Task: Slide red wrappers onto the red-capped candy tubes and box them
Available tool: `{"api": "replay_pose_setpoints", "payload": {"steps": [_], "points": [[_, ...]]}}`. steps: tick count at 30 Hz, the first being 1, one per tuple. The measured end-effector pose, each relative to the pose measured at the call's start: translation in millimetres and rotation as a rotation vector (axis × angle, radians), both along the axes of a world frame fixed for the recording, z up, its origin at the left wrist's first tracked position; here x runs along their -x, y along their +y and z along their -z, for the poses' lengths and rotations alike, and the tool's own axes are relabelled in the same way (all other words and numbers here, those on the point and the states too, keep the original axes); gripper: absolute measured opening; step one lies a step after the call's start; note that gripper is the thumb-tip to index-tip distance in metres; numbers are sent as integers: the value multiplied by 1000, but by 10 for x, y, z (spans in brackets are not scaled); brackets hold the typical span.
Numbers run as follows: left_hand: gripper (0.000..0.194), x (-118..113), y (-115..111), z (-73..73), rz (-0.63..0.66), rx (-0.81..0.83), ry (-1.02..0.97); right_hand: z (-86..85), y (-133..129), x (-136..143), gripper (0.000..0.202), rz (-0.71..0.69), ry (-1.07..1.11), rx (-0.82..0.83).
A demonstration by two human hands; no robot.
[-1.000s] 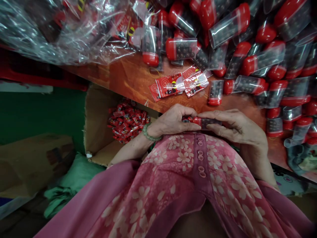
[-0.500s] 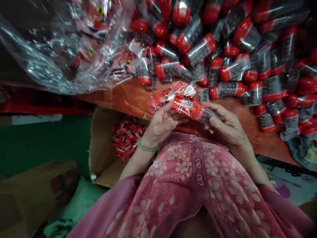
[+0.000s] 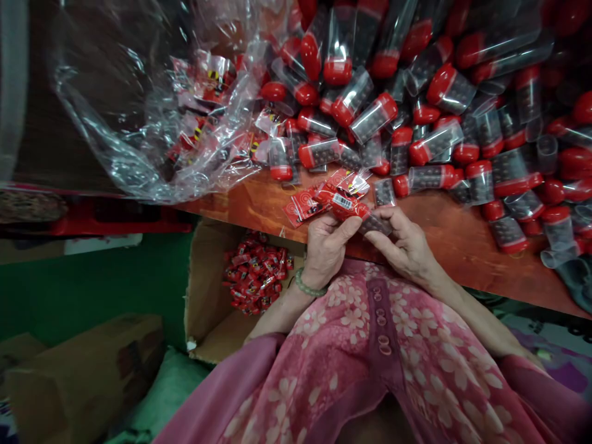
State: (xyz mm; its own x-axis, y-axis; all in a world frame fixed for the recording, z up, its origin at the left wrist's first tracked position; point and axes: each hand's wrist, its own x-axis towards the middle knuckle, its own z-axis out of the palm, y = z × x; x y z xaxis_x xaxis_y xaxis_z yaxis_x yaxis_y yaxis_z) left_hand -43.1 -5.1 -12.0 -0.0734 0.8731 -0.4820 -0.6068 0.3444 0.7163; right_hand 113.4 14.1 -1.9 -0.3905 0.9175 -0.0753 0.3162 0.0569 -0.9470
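Note:
Between both hands is a small clear tube (image 3: 375, 224) with dark contents, its left part covered by a red printed wrapper (image 3: 345, 203) with a barcode. My left hand (image 3: 327, 243), wearing a green bead bracelet (image 3: 309, 285), pinches the wrapped part between thumb and fingers. My right hand (image 3: 403, 243) grips the clear end, thumb below and fingers above. Just beyond my left hand, flat red printed wrappers (image 3: 303, 206) lie on the orange-brown table (image 3: 250, 206).
Several red-capped clear tubes (image 3: 428, 177) are piled over the back and right of the table. A crinkled plastic bag (image 3: 161, 182) with red packets lies at the back left. Below the edge, a cardboard box (image 3: 203, 277) holds many red packets (image 3: 254, 271).
My left thumb has closed onto the wrapped part, and the wrapper now looks more bunched around the tube. My right fingers have shifted on the clear end. The whole view has shifted slightly.

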Motion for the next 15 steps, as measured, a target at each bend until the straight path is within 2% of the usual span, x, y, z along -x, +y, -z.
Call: {"api": "replay_pose_setpoints", "payload": {"steps": [4, 7, 10, 13, 15], "points": [[41, 38, 38, 41, 41, -37, -24, 25, 25, 13, 22, -9, -65, -87], [48, 78, 59, 71, 83, -47, 0, 35, 43, 33, 22, -24, -71, -88], [48, 103, 70, 108, 68, -24, 46, 26, 53, 68, 22, -33, -58, -77], [50, 105, 78, 122, 51, 7, 18, 4, 60, 105, 21, -16, -36, -7], [50, 99, 82, 110, 54, 21, -8, -4, 66, 129, 21, 4, 45, 123]]}}
